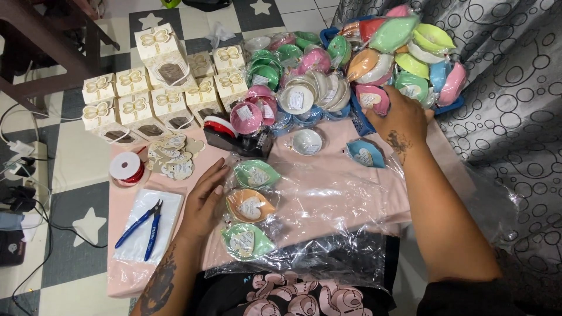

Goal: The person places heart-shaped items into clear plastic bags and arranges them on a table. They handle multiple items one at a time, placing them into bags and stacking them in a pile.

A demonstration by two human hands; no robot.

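My left hand point(205, 202) lies flat on the pink table cover point(328, 193), fingers apart, touching the edge of three wrapped leaf-shaped dishes: a green one point(256, 174), an orange one point(250, 206) and a pale green one point(246, 241). My right hand point(401, 120) reaches to the blue basket point(358, 120) and rests against a pink wrapped dish point(371, 97) in the heap of wrapped dishes; whether it grips one I cannot tell. A blue leaf dish point(365, 154) lies just left of that wrist. Clear plastic wrap point(328, 234) is spread in front of me.
Several cream gift boxes with gold bows point(158, 88) stand at the back left. A tape dispenser point(231, 136), a red ribbon spool point(126, 168), paper tags point(174, 155), blue pliers point(143, 225) and piles of round wrapped dishes point(293, 76) crowd the table. A grey patterned cloth point(515, 117) hangs at right.
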